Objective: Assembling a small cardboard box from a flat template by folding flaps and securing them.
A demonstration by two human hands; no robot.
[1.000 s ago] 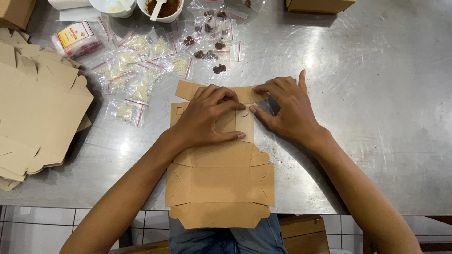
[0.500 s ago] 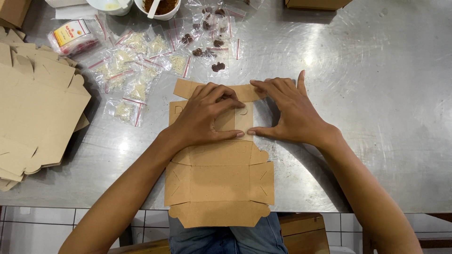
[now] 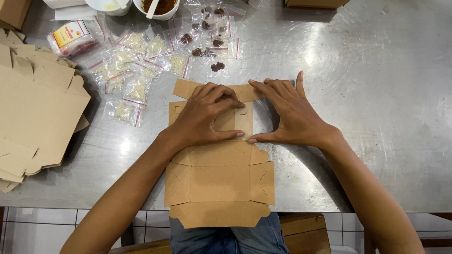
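The left hand (image 3: pixel 207 115) presses flat, fingers curled, on the cardboard box blank (image 3: pixel 219 176); the right hand (image 3: pixel 287 113) lies spread at its right edge. The blank looks light, stiff, easy to crease, best held at the flaps. Beyond, clear red-striped bags (image 3: pixel 136 61) lie on the steel surface (image 3: pixel 367 94).

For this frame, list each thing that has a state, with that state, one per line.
Cardboard box blank: unfolded flat, near end overhanging the table edge, far end under both hands.
Left hand: pressed on the blank's far panel, fingers curled.
Right hand: flat at the blank's right edge, fingers spread.
Stack of blanks: flat, unfolded.
Small clear bags: filled, lying scattered.
Bowl: holds brown contents and a spoon.
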